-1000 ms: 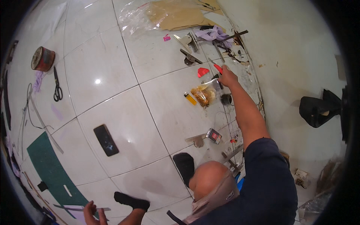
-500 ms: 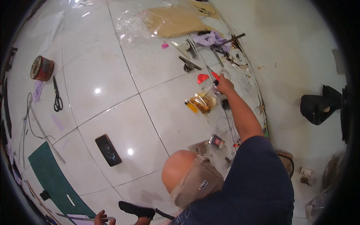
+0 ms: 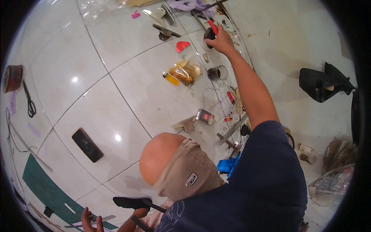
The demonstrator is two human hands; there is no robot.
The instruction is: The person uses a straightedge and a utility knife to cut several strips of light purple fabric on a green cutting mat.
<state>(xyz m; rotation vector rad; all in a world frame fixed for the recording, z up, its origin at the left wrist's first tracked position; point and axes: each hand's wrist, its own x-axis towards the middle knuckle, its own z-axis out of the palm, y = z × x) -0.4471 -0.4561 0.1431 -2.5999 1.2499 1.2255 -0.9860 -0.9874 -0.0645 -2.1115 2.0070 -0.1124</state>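
My right hand [image 3: 223, 41] reaches far forward at the upper right, its fingers closed round a red-handled cutter knife [image 3: 212, 28]. A dark round object [image 3: 209, 36] is right at those fingertips; whether they grip it too is unclear. Low on the left is my left hand [image 3: 91, 222], fingers raised and apart. Beside it a thin metal ruler [image 3: 109, 218] crosses the edge of a green cutting mat [image 3: 50, 189]; I see no grip on it. A red scrap [image 3: 182, 46], a plastic bag of brown shreds [image 3: 185, 72] and a yellow lighter [image 3: 170, 78] lie left of my right forearm.
A glass with dark contents [image 3: 218, 73] stands near my right forearm. Metal clamps [image 3: 164, 33] lie farther off, and a small box [image 3: 205, 116] lies nearer. A phone [image 3: 87, 145], black scissors [image 3: 29, 100] and a rusty tin [image 3: 12, 78] are leftward. A black bag [image 3: 326, 82] hangs at right.
The view has shifted, so the floor items appear farther left and mostly higher. My right hand has moved away from the red scrap, still with the cutter knife. The dark round object now shows at its fingers.
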